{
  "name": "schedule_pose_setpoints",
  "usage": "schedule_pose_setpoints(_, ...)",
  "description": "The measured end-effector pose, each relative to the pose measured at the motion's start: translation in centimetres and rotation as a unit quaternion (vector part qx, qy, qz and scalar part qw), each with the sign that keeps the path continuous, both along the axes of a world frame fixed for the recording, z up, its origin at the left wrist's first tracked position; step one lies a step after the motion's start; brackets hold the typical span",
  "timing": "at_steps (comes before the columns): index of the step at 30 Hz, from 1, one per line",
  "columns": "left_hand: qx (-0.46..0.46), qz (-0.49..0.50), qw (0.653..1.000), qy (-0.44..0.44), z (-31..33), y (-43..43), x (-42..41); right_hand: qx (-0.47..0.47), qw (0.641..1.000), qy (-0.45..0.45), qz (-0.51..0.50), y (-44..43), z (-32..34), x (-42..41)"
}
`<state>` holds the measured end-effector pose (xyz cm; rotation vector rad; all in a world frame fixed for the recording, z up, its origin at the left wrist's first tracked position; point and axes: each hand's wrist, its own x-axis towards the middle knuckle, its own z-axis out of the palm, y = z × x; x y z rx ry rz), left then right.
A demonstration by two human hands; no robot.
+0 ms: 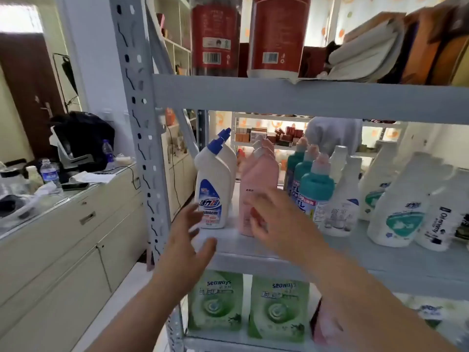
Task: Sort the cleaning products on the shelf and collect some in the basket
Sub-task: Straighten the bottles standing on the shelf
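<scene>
On the middle shelf (380, 252), front row: the pink bottle (258, 179) stands upright, long axis vertical, with more of its kind lined up behind it. Just left of it is a white bottle with blue cap (210, 184), upright with an angled neck. Just right of it are teal-capped bottles (317, 189).

Both hands are empty, fingers spread. The right hand (274, 219) hovers in front of the pink bottle's lower half. It is blurred, so contact cannot be told. The left hand (189, 240) sits lower and left of the pink bottle, at the shelf edge before the white bottle's base; whether it touches is unclear.

The pink bottle lies straight ahead of the right hand, which is the nearer one. Judgement: a frontal grasp round its body comes next. No basket in view.
</scene>
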<state>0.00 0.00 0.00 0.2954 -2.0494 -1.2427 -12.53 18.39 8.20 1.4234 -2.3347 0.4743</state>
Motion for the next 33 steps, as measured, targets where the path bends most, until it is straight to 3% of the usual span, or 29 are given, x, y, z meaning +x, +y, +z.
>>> schedule_pose_setpoints(3, -0.034, 0.048, 0.997, 0.048, 2.4, -2.7, -5.5, -0.028, 0.99, 0.108, -0.089, -4.3, 3.4, -3.0)
schedule_pose_setpoints(7, 0.04, 0.073, 0.995, 0.047, 2.8, -5.3, -11.0, 0.019, 0.985, 0.082, -0.152, -6.6, 4.5, -5.6)
schedule_pose_setpoints(10, 0.102, 0.06, 0.993, -0.014, 1.8, -6.8, -12.9, 0.032, 0.982, 0.086, -0.166, -6.5, 4.2, -6.3)
schedule_pose_setpoints(18, 0.092, 0.098, 0.989, -0.054, -0.6, -6.7, -13.1, -0.019, 0.987, 0.095, -0.13, -6.2, 2.5, -7.1)
schedule_pose_setpoints(21, 0.084, 0.111, 0.989, -0.041, -0.2, -5.1, -11.1, -0.028, 0.985, 0.112, -0.124, -5.7, 2.0, -7.0)
schedule_pose_setpoints(25, 0.056, 0.105, 0.993, 0.001, 0.9, -1.8, -6.8, -0.098, 0.983, 0.149, -0.037, -3.9, -0.3, -5.3)
schedule_pose_setpoints(27, 0.079, 0.095, 0.992, 0.011, 1.1, 0.1, -4.9, -0.146, 0.987, 0.065, 0.014, -2.8, -2.4, -3.7)
schedule_pose_setpoints(29, 0.102, 0.071, 0.992, 0.018, 0.7, 2.0, -3.2, -0.16, 0.974, -0.138, 0.076, -2.0, -4.2, -2.1)
schedule_pose_setpoints(31, 0.108, 0.054, 0.992, 0.02, 0.3, 4.0, -1.8, -0.175, 0.898, -0.372, 0.157, -1.3, -5.7, -0.6)
schedule_pose_setpoints(33, 0.122, 0.043, 0.991, 0.02, -0.3, 6.0, -0.5, -0.209, 0.817, -0.501, 0.195, -0.6, -7.1, 0.0)
